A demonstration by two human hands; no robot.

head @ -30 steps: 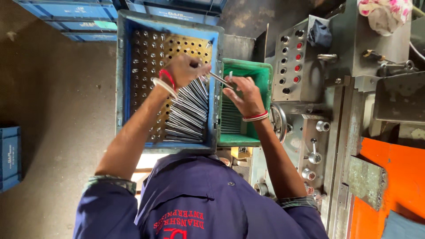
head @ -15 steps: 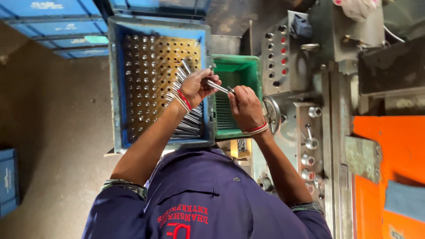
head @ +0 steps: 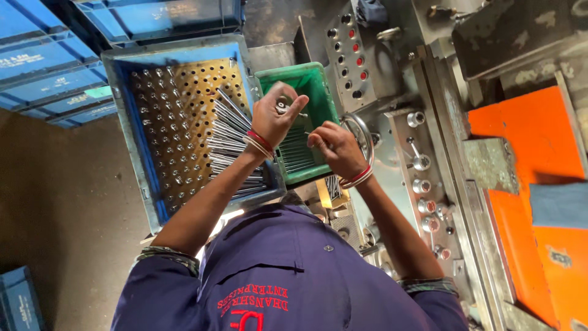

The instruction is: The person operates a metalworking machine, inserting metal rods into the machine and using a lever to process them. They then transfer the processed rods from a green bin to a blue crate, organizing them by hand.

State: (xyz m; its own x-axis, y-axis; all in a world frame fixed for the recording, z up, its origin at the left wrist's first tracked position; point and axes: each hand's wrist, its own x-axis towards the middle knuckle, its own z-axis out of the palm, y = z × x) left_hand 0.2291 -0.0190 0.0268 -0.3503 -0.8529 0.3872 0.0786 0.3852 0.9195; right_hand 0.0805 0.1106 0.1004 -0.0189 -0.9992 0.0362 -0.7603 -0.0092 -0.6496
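Note:
My left hand (head: 274, 117) is raised between the two crates, shut on a thin metal rod (head: 283, 108) whose round head points at the camera. My right hand (head: 335, 149) is lower, over the green crate (head: 318, 79), its fingertips pinched down among the rods (head: 295, 158) lying inside; I cannot see whether it grips one. The blue crate (head: 131, 141) on the left holds a perforated yellow plate (head: 177, 98) with rods standing in its holes. A bundle of loose rods (head: 228, 144) lies along the plate's right side, under my left wrist.
A grey machine panel (head: 352, 46) with red and black buttons stands right of the green crate, with a handwheel (head: 366, 132) and several knobs (head: 421, 184) below it. An orange panel (head: 539, 184) fills the right side. Stacked blue crates (head: 55, 67) sit at upper left.
Both hands held one rod between them above the crates. Now they have parted: the left hand keeps a rod turned end-on, while the right hand has dropped into the green crate.

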